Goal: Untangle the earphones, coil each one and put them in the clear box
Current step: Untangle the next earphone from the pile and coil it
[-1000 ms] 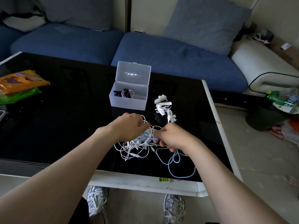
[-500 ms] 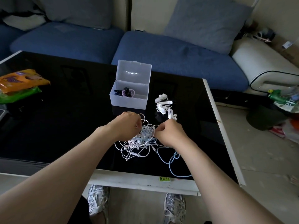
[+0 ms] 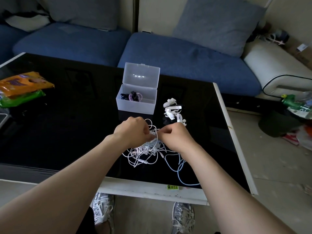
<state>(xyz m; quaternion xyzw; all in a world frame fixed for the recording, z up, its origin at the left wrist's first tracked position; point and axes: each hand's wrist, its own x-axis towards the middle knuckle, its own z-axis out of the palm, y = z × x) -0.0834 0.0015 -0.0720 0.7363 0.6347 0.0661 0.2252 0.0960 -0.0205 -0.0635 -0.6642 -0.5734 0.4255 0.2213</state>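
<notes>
earphones (image 3: 144,148), tangled, pinched by left hand (image 3: 132,131) and right hand (image 3: 176,138); clear box (image 3: 135,107), white pieces (image 3: 172,110) just beyond.

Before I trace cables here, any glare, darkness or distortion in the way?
Head view: glare spots on the clear box lid; table dark and glossy, earphone tangle stands out; wide-angle bows the table edges; left hand and right hand cover the tangle's middle.
</notes>
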